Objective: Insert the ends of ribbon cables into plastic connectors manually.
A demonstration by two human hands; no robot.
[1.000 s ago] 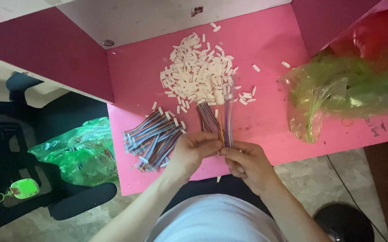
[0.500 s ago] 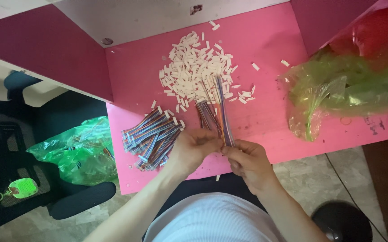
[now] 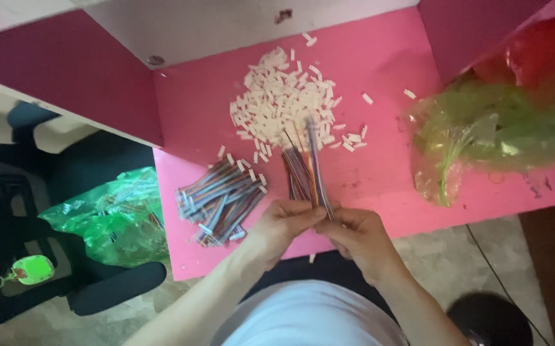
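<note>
Head view, steeply down, near desk (image 3: 380,70)

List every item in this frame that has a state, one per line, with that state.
Left hand: closed on the bunch of coloured wires.
Right hand: pinching the same bunch.
Bunch of coloured wires: held, fanned out above the desk.
Pile of wire bundles: lying loose.
White connectors: heaped, some scattered.
Green bag: lying crumpled on the pink desk.

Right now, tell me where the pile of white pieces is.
Head view: the white pieces lie heaped mid-desk on the pink desk, just beyond the wire bundle both hands hold, right of the loose wires.
</note>
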